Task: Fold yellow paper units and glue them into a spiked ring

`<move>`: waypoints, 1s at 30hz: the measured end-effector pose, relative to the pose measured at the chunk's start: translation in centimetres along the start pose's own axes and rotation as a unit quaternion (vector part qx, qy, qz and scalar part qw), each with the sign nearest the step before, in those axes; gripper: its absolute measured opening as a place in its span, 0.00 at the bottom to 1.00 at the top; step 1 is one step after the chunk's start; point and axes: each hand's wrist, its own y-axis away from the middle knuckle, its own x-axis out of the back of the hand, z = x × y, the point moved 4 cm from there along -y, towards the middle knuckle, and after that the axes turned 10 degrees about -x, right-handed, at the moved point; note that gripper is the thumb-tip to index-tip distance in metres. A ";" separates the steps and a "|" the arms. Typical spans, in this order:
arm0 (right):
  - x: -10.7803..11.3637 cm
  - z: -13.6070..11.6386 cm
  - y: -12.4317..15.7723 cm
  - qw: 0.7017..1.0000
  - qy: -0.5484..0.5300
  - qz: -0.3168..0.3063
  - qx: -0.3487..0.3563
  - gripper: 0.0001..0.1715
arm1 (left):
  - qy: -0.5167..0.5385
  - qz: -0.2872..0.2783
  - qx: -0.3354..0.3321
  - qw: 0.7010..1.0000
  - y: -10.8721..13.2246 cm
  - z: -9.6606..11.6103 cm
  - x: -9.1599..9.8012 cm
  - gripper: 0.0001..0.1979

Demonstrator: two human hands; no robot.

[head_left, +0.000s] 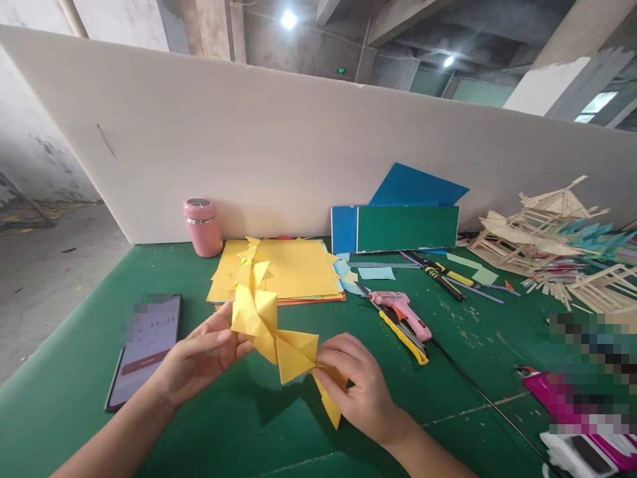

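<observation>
A folded yellow paper figure (255,312), made of several angular segments with small pointed pieces at its far end, is held above the green table (209,445). My left hand (212,352) supports it from the left, thumb against its side and fingers partly hidden beneath. With thumb and fingers pinched, my right hand (355,385) grips the near right segment, and a pointed yellow flap (327,401) hangs below that hand. Behind the figure lies a stack of yellow paper sheets (293,269) with other colours under it.
At left are a phone (149,352) and a pink flask (203,229). To the right lie a pink glue gun (401,309), a yellow cutter (405,338), pliers (445,282) and paper scraps. Wooden stick models (532,232) stand far right. A white partition (279,146) closes the back.
</observation>
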 end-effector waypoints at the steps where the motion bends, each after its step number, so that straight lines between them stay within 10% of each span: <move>1: 0.3 -0.2 0.0 0.999 0.022 0.011 0.027 0.10 | 0.005 -0.008 -0.001 1.000 0.0 0.2 0.0 0.25; 11: 1.0 -0.7 0.6 0.978 0.115 0.034 0.171 0.29 | 0.206 0.242 0.013 0.948 -0.9 1.1 1.1 0.19; 24: -0.2 3.2 -0.4 0.984 -0.092 -0.102 -0.116 0.07 | 0.291 0.098 -0.002 0.952 -0.7 0.1 2.0 0.17; 30: -1.4 3.7 0.8 0.852 -0.308 -0.330 -0.264 0.38 | 0.337 0.183 -0.060 0.922 -0.9 -0.2 2.1 0.22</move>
